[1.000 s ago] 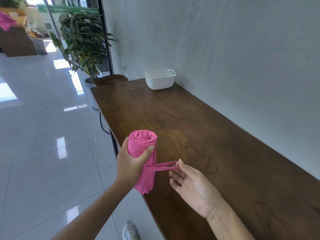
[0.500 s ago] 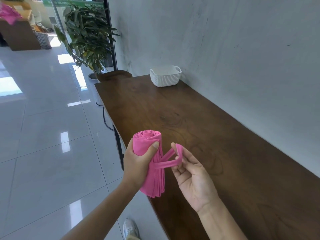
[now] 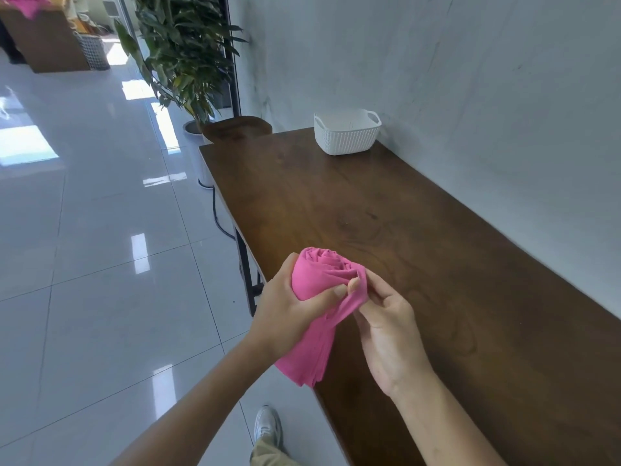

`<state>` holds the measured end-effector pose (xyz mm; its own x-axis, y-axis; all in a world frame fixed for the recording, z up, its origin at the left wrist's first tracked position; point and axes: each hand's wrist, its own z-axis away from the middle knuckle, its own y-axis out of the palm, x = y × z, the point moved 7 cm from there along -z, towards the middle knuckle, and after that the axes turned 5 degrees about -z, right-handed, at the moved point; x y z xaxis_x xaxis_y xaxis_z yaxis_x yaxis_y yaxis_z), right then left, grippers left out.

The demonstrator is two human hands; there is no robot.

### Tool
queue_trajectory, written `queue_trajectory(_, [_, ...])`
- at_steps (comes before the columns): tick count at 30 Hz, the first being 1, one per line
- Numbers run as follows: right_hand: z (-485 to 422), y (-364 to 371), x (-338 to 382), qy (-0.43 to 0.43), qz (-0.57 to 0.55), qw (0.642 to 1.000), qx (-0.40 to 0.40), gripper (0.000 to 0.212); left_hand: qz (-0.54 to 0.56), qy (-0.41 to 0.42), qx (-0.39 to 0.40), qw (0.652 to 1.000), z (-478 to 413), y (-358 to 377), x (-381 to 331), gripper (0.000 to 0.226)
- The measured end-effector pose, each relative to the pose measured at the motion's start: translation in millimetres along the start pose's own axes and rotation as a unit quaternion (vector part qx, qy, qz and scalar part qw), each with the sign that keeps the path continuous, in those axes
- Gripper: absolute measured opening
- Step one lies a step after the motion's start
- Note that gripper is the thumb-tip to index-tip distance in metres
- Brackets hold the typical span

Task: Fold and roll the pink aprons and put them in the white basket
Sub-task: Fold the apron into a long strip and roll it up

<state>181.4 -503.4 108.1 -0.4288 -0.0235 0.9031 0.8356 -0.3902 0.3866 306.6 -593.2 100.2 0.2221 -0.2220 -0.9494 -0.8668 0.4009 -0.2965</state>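
Note:
A rolled pink apron stands on end in the air over the near left edge of the long brown table. My left hand grips the roll around its middle, thumb across the front. My right hand pinches the apron's strap against the top right side of the roll. The loose lower folds hang below my left hand. The white basket sits at the table's far end by the wall; I cannot see inside it.
A grey wall runs along the table's right side. A potted plant and a round wooden stool stand beyond the far end. Glossy floor tiles lie to the left. A distant counter carries more pink cloth.
My right hand has brought the strap from stretched out to the right up against the top of the roll. Both hands and the roll have drawn closer together.

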Motion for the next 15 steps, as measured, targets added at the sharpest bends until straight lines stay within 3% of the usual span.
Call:
queue_trajectory(2, [-13.8,2.5,-1.0,-0.005,0.072,0.997,0.001,0.056,-0.034,-0.005,0.044,0.998,-13.0,-4.1,4.2,0.062])
queue_trajectory(6, [-47.2,8.8,-5.8,-0.002,0.101,0.995,0.002,0.059,-0.081,-0.012,0.113,0.99,-43.6,-13.5,13.1,0.064])
queue_trajectory(12, [-113.3,22.2,-12.8,0.02,0.112,0.993,-0.006,0.095,-0.128,-0.002,0.178,0.976,-102.2,-31.5,21.2,0.065])
queue_trajectory(15, [-145.6,26.1,-17.7,0.032,0.106,0.994,-0.014,0.097,-0.139,-0.008,0.223,0.965,-129.9,-39.9,28.7,0.062])
